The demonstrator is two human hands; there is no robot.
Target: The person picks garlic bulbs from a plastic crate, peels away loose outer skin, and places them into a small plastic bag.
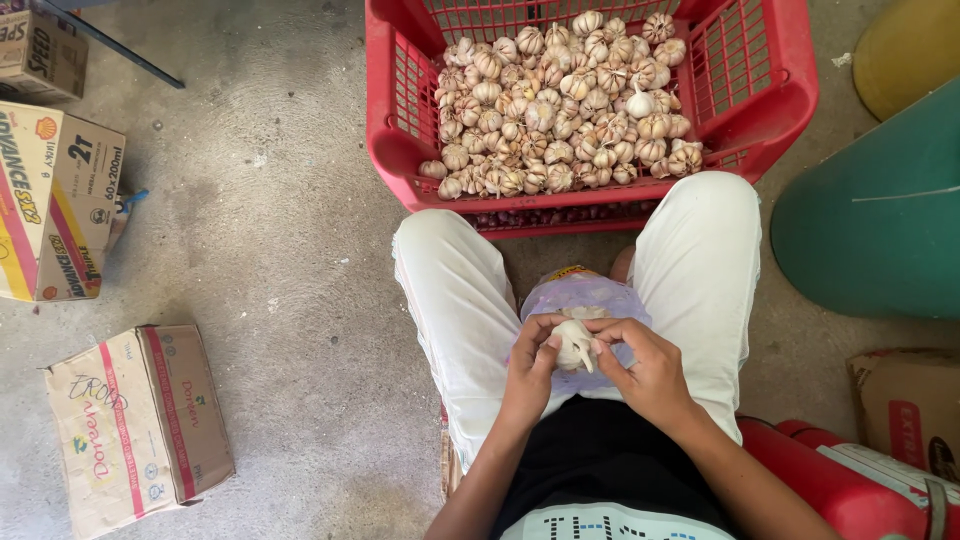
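Observation:
A white garlic bulb [574,343] is pinched between my left hand [530,368] and my right hand [640,368], both gripping it over my lap. Under the hands a thin plastic bag [580,298] lies between my knees, which are in white trousers. Just beyond my knees stands a red plastic crate [770,90] filled with several garlic bulbs [560,110].
Cardboard boxes lie on the concrete floor at left [135,425] and far left [50,200]. A green drum [880,210] stands at right, a yellow one [910,50] behind it. A red container [840,480] and another carton [910,400] sit at the lower right.

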